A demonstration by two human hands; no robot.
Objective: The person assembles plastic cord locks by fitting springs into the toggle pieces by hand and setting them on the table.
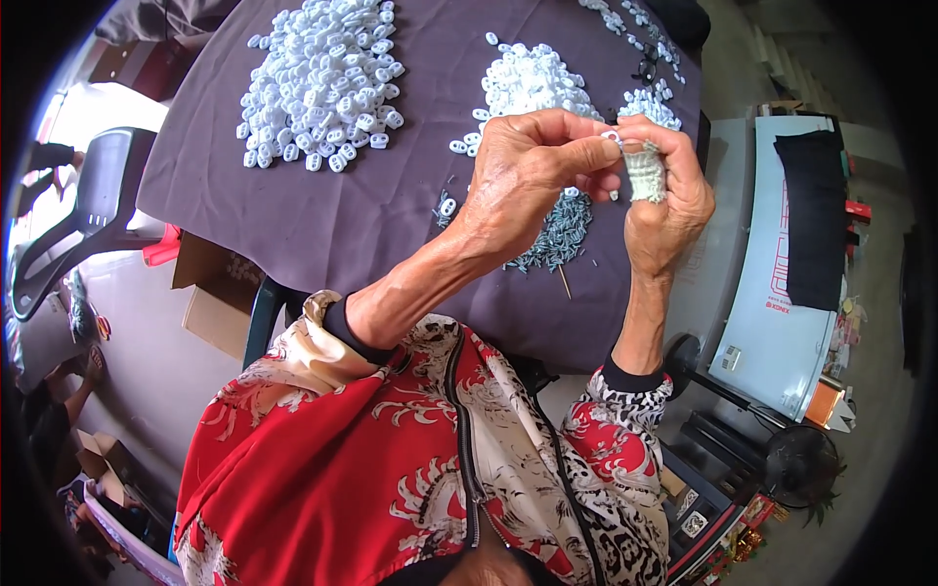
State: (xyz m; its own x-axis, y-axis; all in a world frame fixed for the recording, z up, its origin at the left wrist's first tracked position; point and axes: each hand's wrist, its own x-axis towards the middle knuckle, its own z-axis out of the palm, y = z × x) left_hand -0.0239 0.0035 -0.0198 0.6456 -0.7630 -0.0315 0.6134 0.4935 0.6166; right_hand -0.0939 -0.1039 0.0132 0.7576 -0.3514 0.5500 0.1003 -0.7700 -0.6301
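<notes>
Purple-clothed table (322, 215) heaped with white plastic parts (322, 78), left hand (523, 171) pinching small white ring (611, 137) — right hand (669, 200) gripping white stack (645, 174)

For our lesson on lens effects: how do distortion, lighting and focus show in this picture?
Head view: fisheye bends the table edge, black vignette at the corners; even daylight, soft shadows; left hand, right hand and white pieces sharp; pale floor at far left overexposed.

Head-worn fisheye, one view, looked steeply down.
It sat close above both raised hands, facing forward over the dark-clothed table (322, 215); rim edges bent.
</notes>
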